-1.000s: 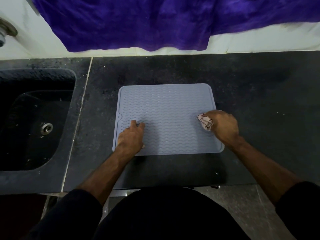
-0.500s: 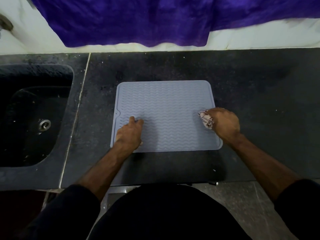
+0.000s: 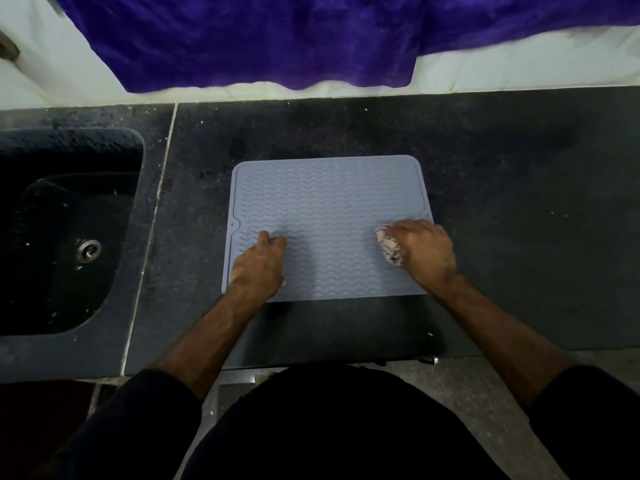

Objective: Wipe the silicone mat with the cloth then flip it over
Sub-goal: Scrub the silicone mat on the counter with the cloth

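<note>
A: From the head camera, where does the silicone mat (image 3: 329,216) sit?

B: Flat on the dark stone countertop (image 3: 502,202), its wavy-ribbed face up — grey-blue, with rounded corners. Its near edge lies a little back from the counter's front edge.

A: And the hands?

B: The left hand (image 3: 258,266) rests on the mat's near-left part, fingers pointing away from the person and lying on the ribs, holding nothing. The right hand (image 3: 424,252) is at the mat's right edge, fingers curled round a bunched, pale patterned cloth (image 3: 389,245) that is pressed against the mat's surface. The two hands are well apart, with bare mat between them.

A: What else is around?

B: A dark sink (image 3: 69,230) with a round metal drain (image 3: 89,250) is set into the counter to the left of the mat. A purple fabric (image 3: 259,39) hangs over the pale wall behind the counter — its hem ends just above the counter's back edge. The person's dark sleeves fill the bottom corners.
</note>
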